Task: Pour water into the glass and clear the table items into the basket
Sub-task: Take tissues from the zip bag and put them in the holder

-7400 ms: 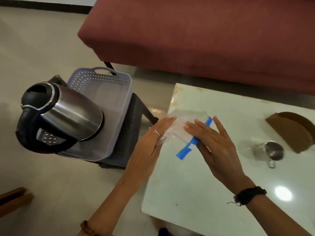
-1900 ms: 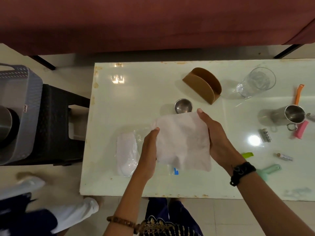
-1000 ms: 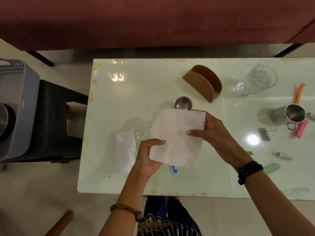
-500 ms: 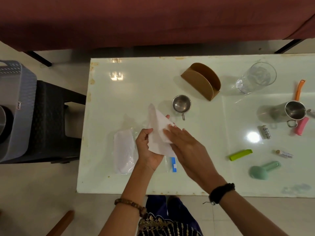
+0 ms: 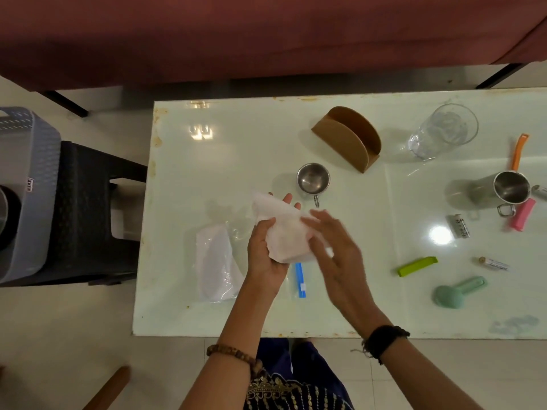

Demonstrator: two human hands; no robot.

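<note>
My left hand (image 5: 264, 252) holds a folded white tissue (image 5: 283, 229) above the white table (image 5: 236, 149), thumb on top and fingers behind it. My right hand (image 5: 334, 251), blurred, lies over the tissue's right side with fingers spread. Under the hands lies a clear bag with a blue strip (image 5: 301, 280), and a pack of white tissues (image 5: 217, 263) sits to the left. An empty glass (image 5: 442, 131) stands at the far right. The grey basket (image 5: 28, 184) rests on a black stool (image 5: 88, 208) at the left, with the steel kettle (image 5: 6, 213) inside it.
On the table stand a brown holder (image 5: 347, 137), a small steel cup (image 5: 313, 180) and a larger steel mug (image 5: 507, 189). Small items lie at the right: an orange tool (image 5: 518, 150), pink piece (image 5: 524, 214), green clip (image 5: 417, 266), mint scoop (image 5: 457, 292). A maroon sofa (image 5: 236, 34) runs behind.
The tissue went from spread flat between both hands to folded in the left hand. My right hand let go of its edge and now moves over the fold.
</note>
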